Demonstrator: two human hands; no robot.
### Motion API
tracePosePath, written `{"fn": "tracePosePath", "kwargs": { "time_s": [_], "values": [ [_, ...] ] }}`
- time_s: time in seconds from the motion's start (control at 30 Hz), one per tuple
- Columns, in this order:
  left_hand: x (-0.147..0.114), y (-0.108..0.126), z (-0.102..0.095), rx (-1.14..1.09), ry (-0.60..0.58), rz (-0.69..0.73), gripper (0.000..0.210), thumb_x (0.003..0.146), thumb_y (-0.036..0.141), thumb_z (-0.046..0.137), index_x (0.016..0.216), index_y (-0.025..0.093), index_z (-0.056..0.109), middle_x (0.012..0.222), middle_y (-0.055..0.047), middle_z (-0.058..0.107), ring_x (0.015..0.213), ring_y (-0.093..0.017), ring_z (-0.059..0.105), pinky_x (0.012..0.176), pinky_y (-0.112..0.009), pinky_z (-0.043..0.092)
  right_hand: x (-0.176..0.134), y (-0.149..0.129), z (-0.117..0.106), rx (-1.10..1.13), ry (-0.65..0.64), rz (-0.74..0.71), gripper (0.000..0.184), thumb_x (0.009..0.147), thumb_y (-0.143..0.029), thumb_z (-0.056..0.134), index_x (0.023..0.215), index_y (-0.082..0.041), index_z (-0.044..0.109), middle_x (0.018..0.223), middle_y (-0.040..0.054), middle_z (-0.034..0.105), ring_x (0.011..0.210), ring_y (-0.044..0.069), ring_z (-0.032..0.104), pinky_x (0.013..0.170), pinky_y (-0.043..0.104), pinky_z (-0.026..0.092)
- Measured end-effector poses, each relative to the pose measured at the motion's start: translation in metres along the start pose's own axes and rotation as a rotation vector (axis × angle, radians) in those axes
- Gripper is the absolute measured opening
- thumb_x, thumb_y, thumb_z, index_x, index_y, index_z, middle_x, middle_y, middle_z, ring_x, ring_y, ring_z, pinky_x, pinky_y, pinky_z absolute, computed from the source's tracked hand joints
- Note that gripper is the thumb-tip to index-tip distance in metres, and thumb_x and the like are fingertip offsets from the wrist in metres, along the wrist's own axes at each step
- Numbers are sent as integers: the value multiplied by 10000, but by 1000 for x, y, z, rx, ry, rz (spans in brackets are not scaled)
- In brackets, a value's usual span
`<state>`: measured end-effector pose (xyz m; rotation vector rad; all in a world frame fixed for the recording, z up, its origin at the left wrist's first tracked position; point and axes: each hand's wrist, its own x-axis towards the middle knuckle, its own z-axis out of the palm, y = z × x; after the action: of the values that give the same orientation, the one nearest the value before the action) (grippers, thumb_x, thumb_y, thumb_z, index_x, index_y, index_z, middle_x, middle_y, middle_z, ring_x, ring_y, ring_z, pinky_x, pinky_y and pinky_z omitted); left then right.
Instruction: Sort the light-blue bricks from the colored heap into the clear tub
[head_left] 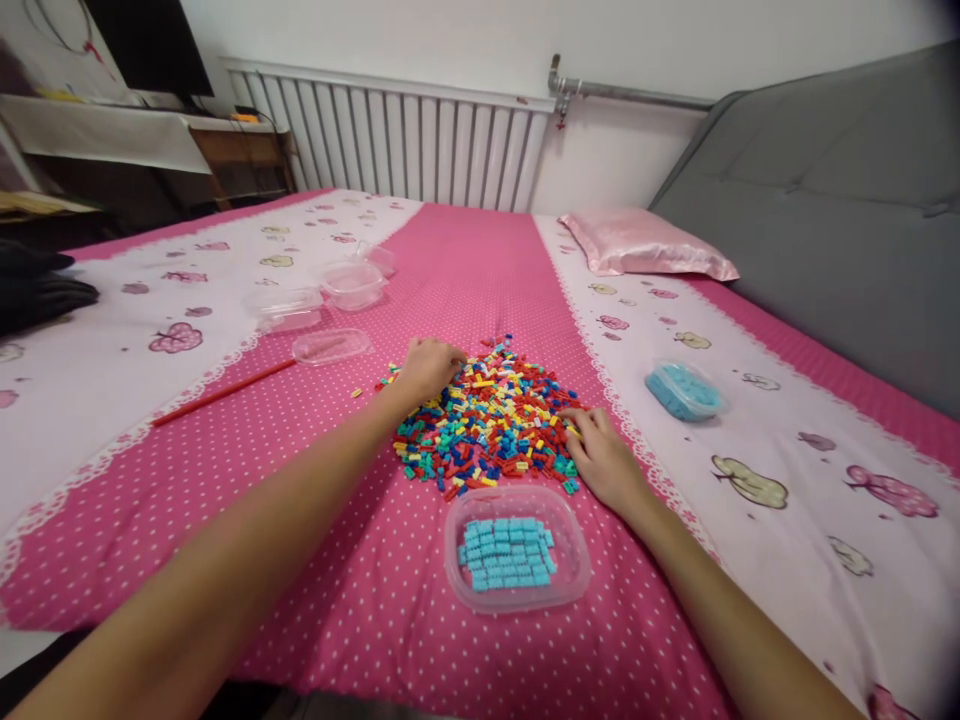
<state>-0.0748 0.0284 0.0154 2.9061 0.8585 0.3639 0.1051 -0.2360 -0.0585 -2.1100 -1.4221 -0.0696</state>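
Note:
A loose pile of small toy building bricks (495,410) in red, blue, yellow, green and white lies on the pink bedspread. At the pile's left upper edge, my left hand (433,370) has its fingers curled down into the bricks; what they hold, if anything, is hidden. My right hand (602,455) rests at the right edge with fingers stretched and slightly apart, fingertips touching the bricks near a yellow one. Just in front of the pile sits a clear plastic container (574,575), holding light blue bricks (506,553) laid in neat rows.
A lidded container of light blue bricks (684,390) stands to the right. Farther left are clear containers (352,285), a lid (332,346) and a red stick (225,392). A pink pillow (645,243) lies by the grey headboard (817,190). Black gloves (41,285) show far left.

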Motion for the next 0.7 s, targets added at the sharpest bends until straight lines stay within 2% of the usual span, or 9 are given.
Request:
{"fn": "tracePosePath", "kwargs": {
  "time_s": [0.13, 0.33, 0.5, 0.7],
  "values": [
    [15, 2, 6, 105, -53, 16, 332, 961, 392, 635, 1195, 156, 637, 1240, -90, 646, 1161, -230, 620, 1022, -484, 533, 1, 1, -2, 10, -22, 4, 363, 979, -402, 605, 1275, -192, 605, 1261, 95, 630, 1045, 204, 645, 888, 423, 573],
    [18, 5, -3, 142, -112, 76, 338, 956, 395, 641, 1194, 154, 636, 1230, -88, 648, 1138, -224, 628, 1009, -475, 540, 0, -1, -7, 28, -46, -4, 367, 977, -401, 607, 1280, -192, 604, 1271, 97, 627, 1060, 209, 643, 897, 430, 571],
    [8, 10, -8, 122, -74, 90, 319, 955, 395, 642, 1173, 163, 644, 1232, -87, 648, 1162, -230, 615, 1028, -486, 524, -1, 0, -8, 41, -45, -25, 371, 977, -399, 607, 1288, -197, 602, 1295, 101, 618, 1088, 216, 637, 915, 440, 566],
    [-5, 5, -12, 37, -23, 4, 322, 965, 407, 625, 1161, 151, 644, 1184, -81, 662, 1103, -212, 639, 989, -458, 547, -1, 0, -8, 40, -50, -37, 369, 977, -399, 608, 1283, -194, 604, 1286, 99, 622, 1080, 214, 639, 912, 438, 566]
  ]
}}
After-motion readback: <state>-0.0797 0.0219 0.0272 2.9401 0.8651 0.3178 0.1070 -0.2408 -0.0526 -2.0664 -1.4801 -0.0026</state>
